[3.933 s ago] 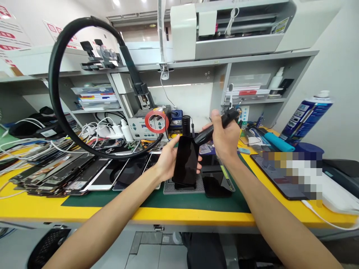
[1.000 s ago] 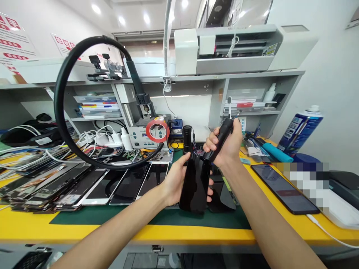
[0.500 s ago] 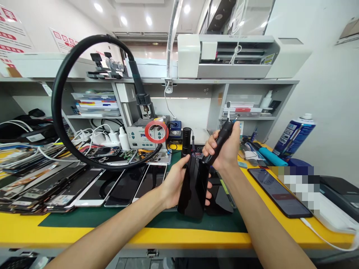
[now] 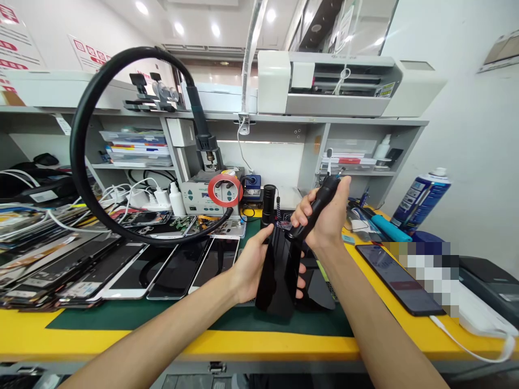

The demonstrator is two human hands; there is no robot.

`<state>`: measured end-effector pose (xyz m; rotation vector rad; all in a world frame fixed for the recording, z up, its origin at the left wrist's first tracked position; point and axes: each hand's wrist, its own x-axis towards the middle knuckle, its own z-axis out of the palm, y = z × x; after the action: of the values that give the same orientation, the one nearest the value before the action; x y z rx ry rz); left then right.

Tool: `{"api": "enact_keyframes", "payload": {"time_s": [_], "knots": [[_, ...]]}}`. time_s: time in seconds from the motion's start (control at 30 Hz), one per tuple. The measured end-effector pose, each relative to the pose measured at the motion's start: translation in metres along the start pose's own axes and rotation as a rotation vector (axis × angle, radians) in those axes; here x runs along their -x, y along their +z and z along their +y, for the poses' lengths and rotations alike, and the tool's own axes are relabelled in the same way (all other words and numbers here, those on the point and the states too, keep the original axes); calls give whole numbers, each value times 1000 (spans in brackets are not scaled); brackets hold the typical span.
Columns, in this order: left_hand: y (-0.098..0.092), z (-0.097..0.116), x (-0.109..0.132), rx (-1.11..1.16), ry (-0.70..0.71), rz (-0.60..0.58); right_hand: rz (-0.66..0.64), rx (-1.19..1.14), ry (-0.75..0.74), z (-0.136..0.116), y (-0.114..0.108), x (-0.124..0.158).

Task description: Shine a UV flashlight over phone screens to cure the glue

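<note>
A glossy black phone screen (image 4: 277, 275) is held upright and tilted in my left hand (image 4: 252, 266), thumb at its left edge and fingertips showing past its right edge. My right hand (image 4: 329, 219) is wrapped round a black flashlight (image 4: 315, 208), whose lower end is close against the upper right of the screen; whether they touch I cannot tell. Behind the screen, a second black flashlight (image 4: 268, 202) stands upright. Another dark panel (image 4: 316, 286) lies on the green mat (image 4: 162, 316) to the right of the held screen.
Phone screens (image 4: 130, 273) lie in a row at the left, beside stacked ones. A hot-air station (image 4: 203, 195) with a looping black hose stands behind. At the right are a charging phone (image 4: 399, 278), a blue spray can (image 4: 421, 200) and a white cable.
The view has shifted slightly. Both hands keep their grips, and the flashlight's lower end sits slightly further left over the screen.
</note>
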<state>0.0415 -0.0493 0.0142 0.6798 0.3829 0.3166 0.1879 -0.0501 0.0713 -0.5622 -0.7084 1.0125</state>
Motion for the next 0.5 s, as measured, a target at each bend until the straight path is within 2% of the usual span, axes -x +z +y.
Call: {"api": "enact_keyframes", "payload": {"time_s": [0.23,0.37,0.5], "knots": [[0,1,1,-7,-16,20,70,18,32,-1,-7,-9],[3,1,2,-38,-16,20,67,23,-1,-2,-6,-7],[4,-1,3,-77,13,6,49,-1,37,-12,-2,-1]]}}
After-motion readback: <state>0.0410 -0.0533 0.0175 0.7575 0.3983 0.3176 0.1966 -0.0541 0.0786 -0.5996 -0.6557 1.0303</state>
